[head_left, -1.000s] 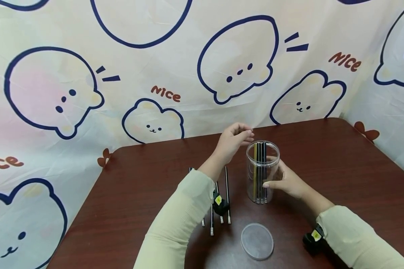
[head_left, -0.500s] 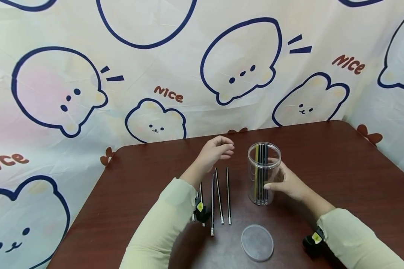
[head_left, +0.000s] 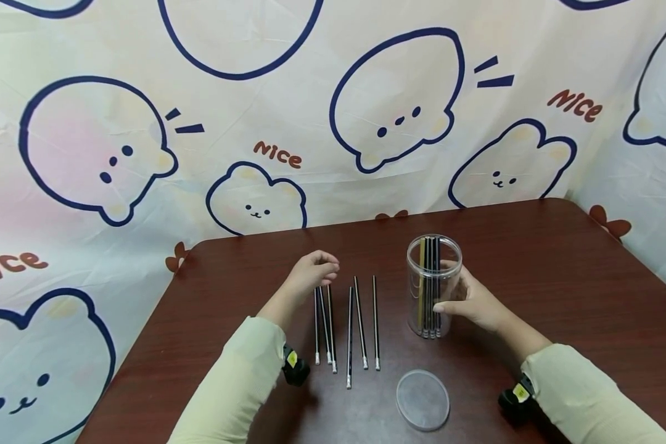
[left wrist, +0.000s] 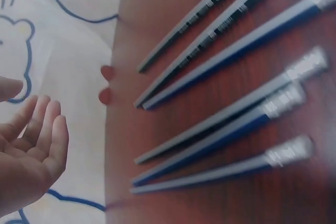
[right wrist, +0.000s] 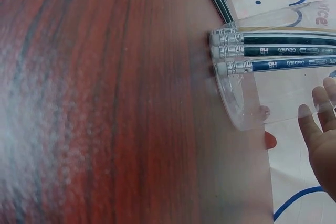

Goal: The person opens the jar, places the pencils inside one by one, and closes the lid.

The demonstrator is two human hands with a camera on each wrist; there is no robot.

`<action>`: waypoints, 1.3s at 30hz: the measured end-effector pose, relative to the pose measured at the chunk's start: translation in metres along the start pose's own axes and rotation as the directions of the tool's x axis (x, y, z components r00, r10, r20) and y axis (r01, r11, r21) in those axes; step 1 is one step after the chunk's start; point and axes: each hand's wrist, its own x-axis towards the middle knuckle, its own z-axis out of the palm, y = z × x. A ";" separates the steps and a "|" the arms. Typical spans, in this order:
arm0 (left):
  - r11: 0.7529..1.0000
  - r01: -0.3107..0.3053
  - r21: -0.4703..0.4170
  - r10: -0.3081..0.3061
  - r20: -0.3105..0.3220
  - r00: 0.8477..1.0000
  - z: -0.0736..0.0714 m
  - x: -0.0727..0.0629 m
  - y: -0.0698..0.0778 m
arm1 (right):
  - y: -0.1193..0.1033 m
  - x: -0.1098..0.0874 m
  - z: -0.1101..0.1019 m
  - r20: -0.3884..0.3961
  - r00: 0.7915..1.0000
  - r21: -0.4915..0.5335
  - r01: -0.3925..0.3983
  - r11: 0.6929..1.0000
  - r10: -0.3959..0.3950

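A tall clear plastic jar (head_left: 413,299) stands upright on the table with several pencils (head_left: 430,287) in it, one of them yellow. My right hand (head_left: 472,299) grips the jar from the right side, thumb in front and fingers behind. The right wrist view shows the pencils' eraser ends (right wrist: 231,52) at the jar's bottom. My left hand (head_left: 311,271) holds nothing and hovers with loosely bent fingers over the far tips of the loose pencils (head_left: 349,339). These lie in two groups of three on the table, erasers toward me.
A round clear lid (head_left: 423,399) lies flat on the table, nearer to me than the jar. The dark red-brown table (head_left: 533,265) ends at the back against a cloth (head_left: 288,111) printed with cartoon bears.
My left hand has moved left and toward me, from beside the jar's rim to above the left group of pencils. The right hand and jar have stayed in place.
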 end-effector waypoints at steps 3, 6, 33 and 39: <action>0.998 0.014 0.056 -0.013 -0.018 1.000 -0.007 -0.002 -0.011 | 0.000 0.001 0.000 0.002 1.000 -0.001 -0.003 1.000 0.003; 0.993 0.019 0.115 -0.016 -0.029 0.999 -0.012 -0.003 -0.023 | 0.000 0.001 0.000 0.000 1.000 -0.005 -0.001 1.000 0.001; 0.853 0.117 0.509 -0.065 -0.118 0.991 -0.025 -0.003 -0.065 | 0.000 0.002 0.002 0.013 0.999 0.003 -0.031 1.000 0.031; 0.795 0.122 0.595 -0.048 -0.139 0.989 -0.022 0.002 -0.062 | 0.000 0.002 0.001 0.006 1.000 -0.018 -0.022 1.000 0.022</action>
